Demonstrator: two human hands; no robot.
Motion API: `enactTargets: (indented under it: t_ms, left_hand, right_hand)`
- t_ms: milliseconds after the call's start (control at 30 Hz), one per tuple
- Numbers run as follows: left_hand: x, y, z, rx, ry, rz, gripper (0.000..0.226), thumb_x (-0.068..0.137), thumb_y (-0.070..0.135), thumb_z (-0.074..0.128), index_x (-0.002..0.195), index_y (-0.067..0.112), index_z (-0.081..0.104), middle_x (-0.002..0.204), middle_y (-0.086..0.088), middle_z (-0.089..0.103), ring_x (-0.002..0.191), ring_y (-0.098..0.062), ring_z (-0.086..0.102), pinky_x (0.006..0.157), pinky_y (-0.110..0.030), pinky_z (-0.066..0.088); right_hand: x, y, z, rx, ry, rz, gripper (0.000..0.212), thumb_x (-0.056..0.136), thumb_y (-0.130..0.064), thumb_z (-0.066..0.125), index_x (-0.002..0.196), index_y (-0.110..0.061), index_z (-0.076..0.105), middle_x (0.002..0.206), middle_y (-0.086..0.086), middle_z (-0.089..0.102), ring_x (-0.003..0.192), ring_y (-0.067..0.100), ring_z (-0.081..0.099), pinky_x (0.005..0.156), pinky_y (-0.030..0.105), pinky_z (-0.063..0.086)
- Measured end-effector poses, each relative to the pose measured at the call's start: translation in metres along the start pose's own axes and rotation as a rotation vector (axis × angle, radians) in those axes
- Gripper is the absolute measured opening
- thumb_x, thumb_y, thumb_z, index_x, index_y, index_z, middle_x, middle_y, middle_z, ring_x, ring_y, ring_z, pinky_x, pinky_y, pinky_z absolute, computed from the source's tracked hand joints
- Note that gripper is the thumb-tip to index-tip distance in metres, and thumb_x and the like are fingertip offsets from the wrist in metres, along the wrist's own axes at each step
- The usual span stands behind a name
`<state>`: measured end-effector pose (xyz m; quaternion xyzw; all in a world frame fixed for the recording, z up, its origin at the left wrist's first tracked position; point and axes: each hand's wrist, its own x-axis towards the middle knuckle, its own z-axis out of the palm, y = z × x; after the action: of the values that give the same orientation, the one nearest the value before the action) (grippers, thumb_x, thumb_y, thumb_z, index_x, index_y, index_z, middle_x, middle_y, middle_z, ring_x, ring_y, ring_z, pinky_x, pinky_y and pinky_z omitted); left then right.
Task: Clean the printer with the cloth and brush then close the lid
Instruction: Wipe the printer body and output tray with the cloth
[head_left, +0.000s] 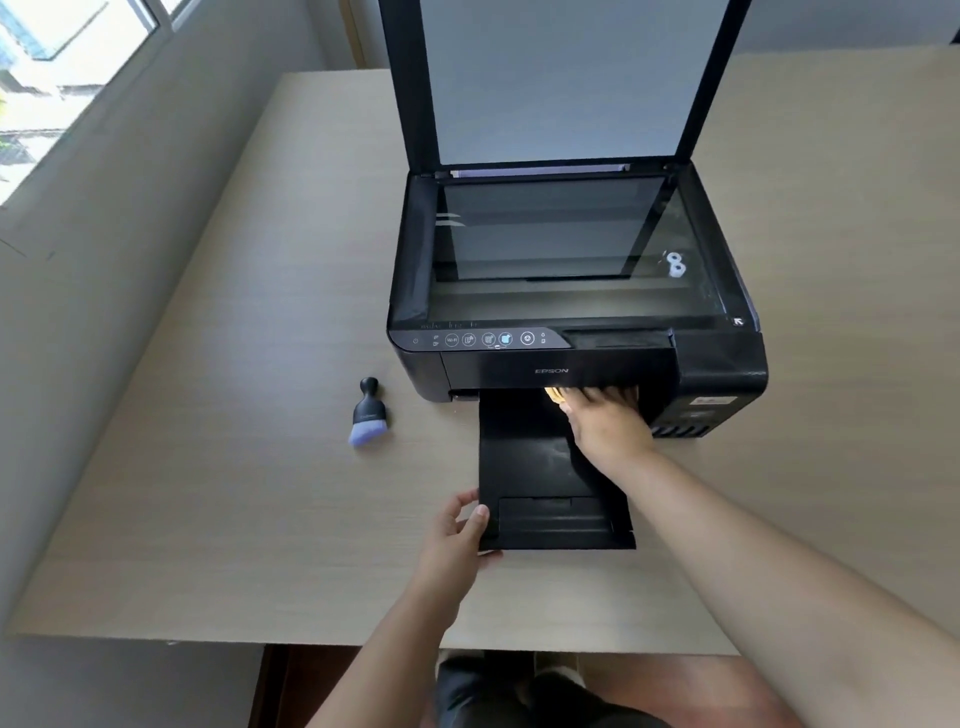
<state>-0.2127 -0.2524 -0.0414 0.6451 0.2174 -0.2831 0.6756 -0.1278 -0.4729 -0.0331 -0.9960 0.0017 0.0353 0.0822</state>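
A black Epson printer (561, 358) stands on the table with its scanner lid (561, 78) raised upright and the glass (561, 249) exposed. Its black output tray (524, 467) is pulled out toward me. My right hand (608, 421) presses a yellow cloth (554, 394) into the slot where the tray meets the printer body; only a corner of the cloth shows. My left hand (457, 525) grips the tray's front left corner. A small brush (368, 413) with a black handle and purple bristles lies on the table left of the printer.
The light wooden table (234, 467) reaches to a wall and a window on the left. Its front edge runs just above my legs at the bottom of the view. More tabletop lies right of the printer.
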Motion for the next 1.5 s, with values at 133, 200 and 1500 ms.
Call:
enactTargets:
  t_ms: [133,200,1500]
  left_hand:
    - [0.001,0.000,-0.001,0.010,0.008,-0.002,0.019,0.100,0.017,0.049,0.114,0.023,0.060,0.098,-0.009,0.073,0.090,-0.024,0.071,0.069,-0.031,0.056]
    - [0.001,0.000,-0.001,0.023,0.004,0.001,0.019,0.100,0.018,0.048,0.113,0.024,0.060,0.100,-0.010,0.073,0.091,-0.025,0.071,0.069,-0.032,0.056]
    - [-0.005,0.005,-0.002,-0.154,-0.011,-0.062,0.042,0.104,0.039,0.028,0.126,0.017,0.057,0.105,-0.017,0.073,0.101,-0.029,0.067,0.075,-0.035,0.053]
  right_hand:
    - [-0.016,-0.006,0.006,0.056,0.038,-0.073,0.040,0.086,-0.023,0.050,0.123,-0.014,0.061,0.118,0.007,0.067,0.102,0.044,0.060,0.093,0.064,0.042]
    - [-0.031,-0.007,0.009,0.074,0.040,-0.134,0.045,0.088,-0.030,0.040,0.126,-0.016,0.060,0.128,0.005,0.062,0.110,0.041,0.058,0.097,0.060,0.040]
    - [-0.050,0.024,-0.004,0.128,-0.187,-0.451,0.049,0.101,-0.039,0.021,0.138,-0.021,0.048,0.144,-0.002,0.048,0.133,0.030,0.044,0.113,0.046,0.025]
